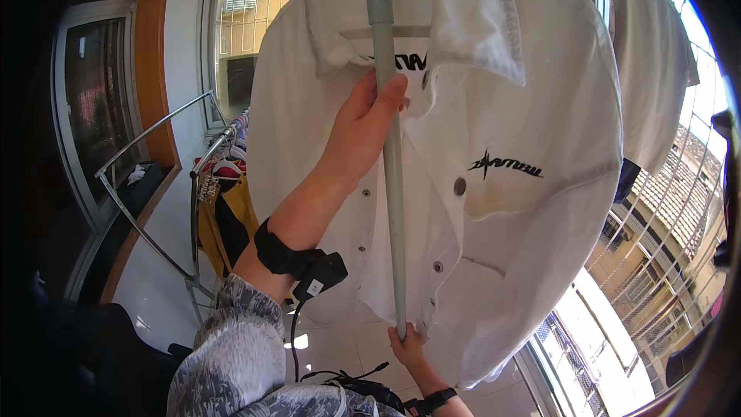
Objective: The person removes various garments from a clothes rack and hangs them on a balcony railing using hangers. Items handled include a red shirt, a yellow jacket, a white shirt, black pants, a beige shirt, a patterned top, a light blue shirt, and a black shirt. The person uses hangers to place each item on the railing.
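Observation:
A pale grey-green pole [392, 185] runs from the top of the picture down toward my body. My left hand [373, 110] is closed around its upper part. Lower down, my right hand [408, 343] grips the pole's bottom end. Just beyond the pole, a white denim jacket [521, 116] hangs with its front facing me; it has a collar, metal buttons and black embroidered lettering. The jacket looks partly unbuttoned. What carries the jacket, and the pole's top end, are hidden or out of frame.
On the left stands a metal rack [194, 231] with clothes on hangers, including a yellow and black garment [223, 226]. A light garment [648, 69] hangs at right beside window bars [648, 266]. A cable [295, 336] dangles near my left arm above the tiled floor [353, 353].

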`<control>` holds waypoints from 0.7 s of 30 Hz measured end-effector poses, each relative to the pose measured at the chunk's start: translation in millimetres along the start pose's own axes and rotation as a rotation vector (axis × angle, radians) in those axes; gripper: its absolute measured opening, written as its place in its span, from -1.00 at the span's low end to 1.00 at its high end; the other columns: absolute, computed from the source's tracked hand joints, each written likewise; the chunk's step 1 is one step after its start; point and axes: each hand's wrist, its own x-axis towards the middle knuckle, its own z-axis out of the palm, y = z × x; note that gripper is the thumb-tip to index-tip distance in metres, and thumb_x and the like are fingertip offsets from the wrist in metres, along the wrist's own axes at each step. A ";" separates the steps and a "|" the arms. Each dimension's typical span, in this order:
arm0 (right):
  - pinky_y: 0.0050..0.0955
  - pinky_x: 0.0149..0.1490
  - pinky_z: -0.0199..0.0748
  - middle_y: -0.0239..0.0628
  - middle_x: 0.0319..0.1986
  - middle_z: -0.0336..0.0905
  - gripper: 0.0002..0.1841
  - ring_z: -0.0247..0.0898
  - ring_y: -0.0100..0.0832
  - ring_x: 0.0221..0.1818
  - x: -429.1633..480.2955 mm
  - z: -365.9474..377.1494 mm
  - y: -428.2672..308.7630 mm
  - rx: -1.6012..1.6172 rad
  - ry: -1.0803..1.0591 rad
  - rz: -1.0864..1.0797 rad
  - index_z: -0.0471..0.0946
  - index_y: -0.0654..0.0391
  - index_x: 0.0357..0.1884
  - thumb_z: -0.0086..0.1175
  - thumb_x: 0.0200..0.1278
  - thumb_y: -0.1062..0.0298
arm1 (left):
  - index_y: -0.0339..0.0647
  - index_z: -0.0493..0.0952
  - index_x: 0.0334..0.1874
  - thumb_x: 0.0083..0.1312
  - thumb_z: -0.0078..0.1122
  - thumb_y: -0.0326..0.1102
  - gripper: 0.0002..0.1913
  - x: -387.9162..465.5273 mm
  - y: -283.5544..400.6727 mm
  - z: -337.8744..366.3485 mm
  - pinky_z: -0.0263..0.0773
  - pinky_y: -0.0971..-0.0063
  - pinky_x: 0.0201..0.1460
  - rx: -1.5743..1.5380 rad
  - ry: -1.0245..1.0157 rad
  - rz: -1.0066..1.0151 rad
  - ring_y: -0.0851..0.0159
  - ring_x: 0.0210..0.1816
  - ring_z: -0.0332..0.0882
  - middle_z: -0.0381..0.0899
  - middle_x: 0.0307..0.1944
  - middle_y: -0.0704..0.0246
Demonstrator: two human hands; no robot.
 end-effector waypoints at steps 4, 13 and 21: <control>-0.33 -0.38 0.42 -0.13 -0.54 0.50 -0.70 0.47 -0.25 -0.54 -16.7 29.0 38.7 -0.062 -0.101 -0.107 0.39 0.24 -0.25 0.04 0.20 0.17 | -0.21 0.21 0.17 0.33 -0.09 -0.27 -0.61 5.8 -108.8 -46.8 0.37 0.60 -0.05 -0.543 -0.154 0.013 0.46 -0.08 0.42 0.39 -0.05 0.42; -0.36 0.06 0.35 0.01 -0.13 0.51 -0.56 0.41 -0.11 -0.03 15.2 -11.5 -27.4 -0.139 -1.306 0.061 0.47 0.18 -0.01 -0.10 0.25 0.04 | -0.34 0.46 -0.08 0.30 0.04 -0.23 -0.70 -72.7 -203.6 -72.9 0.35 0.55 -0.37 0.260 0.271 -0.007 0.47 -0.45 0.44 0.54 -0.48 0.35; -0.33 -0.17 0.43 -0.07 -0.32 0.49 -0.57 0.44 -0.18 -0.26 133.0 -133.0 -186.7 -0.227 0.238 -0.372 0.42 0.27 -0.03 0.12 -0.05 0.51 | -0.28 0.41 -0.21 0.21 0.15 -0.27 -0.76 -89.1 -239.9 -70.1 0.32 0.53 -0.50 0.315 0.229 -0.072 0.41 -0.59 0.40 0.45 -0.62 0.31</control>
